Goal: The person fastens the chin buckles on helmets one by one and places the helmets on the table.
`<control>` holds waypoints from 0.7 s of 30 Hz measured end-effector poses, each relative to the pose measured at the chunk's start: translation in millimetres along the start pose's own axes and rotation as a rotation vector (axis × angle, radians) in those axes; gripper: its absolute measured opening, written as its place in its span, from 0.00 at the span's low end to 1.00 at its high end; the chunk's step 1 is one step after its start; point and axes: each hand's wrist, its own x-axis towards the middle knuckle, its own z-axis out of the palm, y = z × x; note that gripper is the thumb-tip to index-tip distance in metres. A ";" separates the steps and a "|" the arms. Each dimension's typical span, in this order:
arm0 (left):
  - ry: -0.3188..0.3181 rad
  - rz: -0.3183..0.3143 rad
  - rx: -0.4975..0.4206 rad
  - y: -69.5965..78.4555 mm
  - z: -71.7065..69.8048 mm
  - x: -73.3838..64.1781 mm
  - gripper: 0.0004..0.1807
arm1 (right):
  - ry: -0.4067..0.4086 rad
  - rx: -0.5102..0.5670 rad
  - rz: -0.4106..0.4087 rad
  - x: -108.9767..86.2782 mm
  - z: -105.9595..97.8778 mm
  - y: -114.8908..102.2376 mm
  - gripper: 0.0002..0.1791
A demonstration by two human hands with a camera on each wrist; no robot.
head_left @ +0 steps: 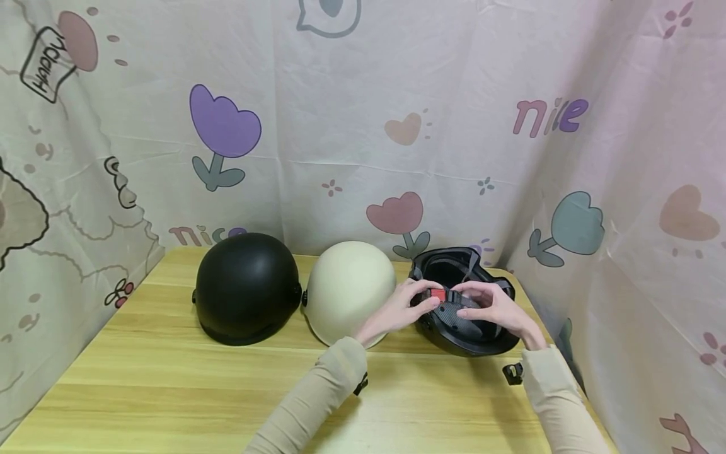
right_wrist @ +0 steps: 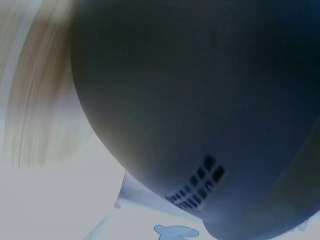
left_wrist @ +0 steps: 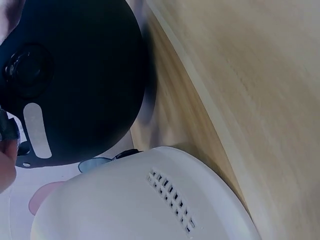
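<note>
An upturned black helmet (head_left: 459, 345) lies at the right of the table, its padded inside facing up. Over its opening, my left hand (head_left: 397, 308) pinches a red buckle (head_left: 438, 294) between thumb and fingers. My right hand (head_left: 501, 309) pinches the black chin strap (head_left: 464, 299) just right of that buckle. In the left wrist view the black helmet's outer shell (left_wrist: 95, 75) fills the upper left, with fingertips (left_wrist: 6, 170) at the edge. The right wrist view shows mostly the dark shell with vent holes (right_wrist: 200, 180); the right hand is out of that view.
A cream helmet (head_left: 348, 284) stands dome up left of the upturned one, partly behind my left forearm. Further left sits another black helmet (head_left: 246, 287), also dome up. The wooden table (head_left: 170, 391) meets a patterned cloth (head_left: 317, 126) at the back and sides.
</note>
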 end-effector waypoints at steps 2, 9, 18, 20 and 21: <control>0.007 -0.025 0.034 0.3 0.6 -1.2 0.24 | 0.008 -0.015 -0.015 -0.5 -2.1 1.6 0.23; 0.035 -0.009 0.065 -1.5 1.5 -2.5 0.34 | 0.101 -0.135 -0.020 -3.0 -8.1 8.8 0.18; 0.100 0.056 -0.020 -6.1 -0.2 -3.4 0.29 | 0.163 -0.201 0.031 -6.3 -9.2 13.7 0.15; 0.114 0.060 -0.046 -6.9 0.1 -4.2 0.27 | 0.185 -0.190 -0.011 -6.9 -8.7 14.5 0.15; 0.119 0.059 -0.062 -7.2 0.2 -4.5 0.27 | 0.209 -0.188 -0.039 -7.2 -8.5 15.4 0.15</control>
